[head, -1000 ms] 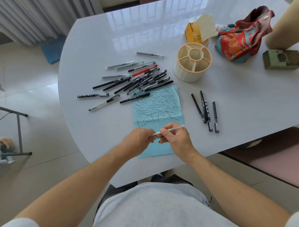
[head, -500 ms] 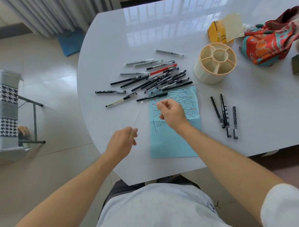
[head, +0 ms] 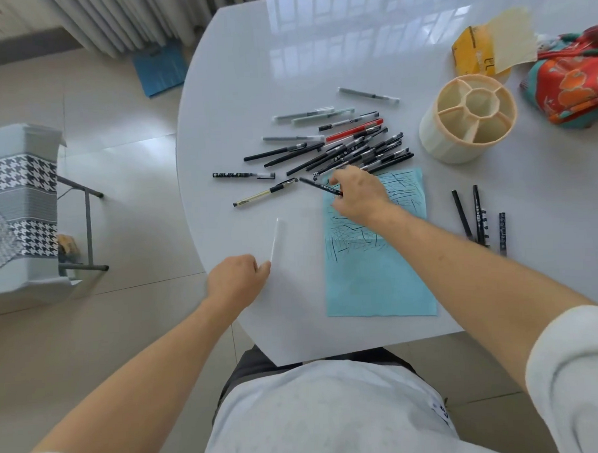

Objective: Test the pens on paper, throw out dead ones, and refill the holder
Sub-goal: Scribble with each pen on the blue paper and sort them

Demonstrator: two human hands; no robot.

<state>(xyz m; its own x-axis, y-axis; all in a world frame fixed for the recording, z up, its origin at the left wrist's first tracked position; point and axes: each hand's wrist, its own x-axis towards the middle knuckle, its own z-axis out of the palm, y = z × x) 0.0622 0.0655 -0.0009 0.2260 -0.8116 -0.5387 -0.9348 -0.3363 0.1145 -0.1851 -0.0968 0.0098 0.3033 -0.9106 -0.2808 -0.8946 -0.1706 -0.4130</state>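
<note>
Your left hand (head: pixel 236 278) gripped the near end of a pale, translucent pen (head: pixel 277 239), its fingers curled around it at the table's near-left edge; the pen pointed away from you over the white table (head: pixel 250 91), and it was too blurred to tell whether it touched the surface. Your right hand (head: pixel 358 196) reached across the top of the blue paper (head: pixel 379 284) and pinched a black pen (head: pixel 318 186) between thumb and fingers, the pen's free end angled toward the upper left. That pen sat at the near edge of the pile of pens (head: pixel 349 148), a heap of mostly black barrels with one red pen (head: pixel 355 131) among them and a few grey ones at its far side. Two strays lay left of the pile: a patterned black pen (head: pixel 242 175) and a yellowish pen (head: pixel 265 193) with a black grip. The paper was covered with short black test strokes over its upper half, bare blue nearer you. The cream pen holder (head: pixel 438 145) stood upright to the right of the pile, its divided compartments holding nothing. Three black pens (head: pixel 477 215) lay side by side on the table right of the paper, well apart from the pile. Beyond the holder sat a yellow box (head: pixel 468 51) and a red patterned bag (head: pixel 572 81)
</note>
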